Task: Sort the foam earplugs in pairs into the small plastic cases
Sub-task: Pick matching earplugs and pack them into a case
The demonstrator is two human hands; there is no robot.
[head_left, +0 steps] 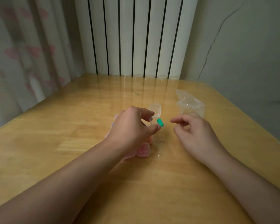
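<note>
1. The left hand (132, 125) holds a green foam earplug (160, 122) at the very tip of its thumb and a finger, raised above the wooden counter (55, 143). The grip looks narrow and light.
2. The right hand (194, 135) hovers just beside it, fingers (174, 120) loosely curled and holding nothing that I can see.
3. A clear small plastic case (155, 109) lies on the counter just beyond the earplug; a pink case (143, 150) sits partly hidden under the left wrist.
4. Risk, as I judge it: so slight a pinch on springy foam could let the plug pop free and roll. The left forearm could also nudge the pink case when it moves.
5. A crumpled clear plastic bag (190, 102) lies behind the right hand and might be brushed.
6. Room: open counter lies to the left and toward the person; the far edge meets a radiator (136, 38), with a curtain (31, 54) on the left.
</note>
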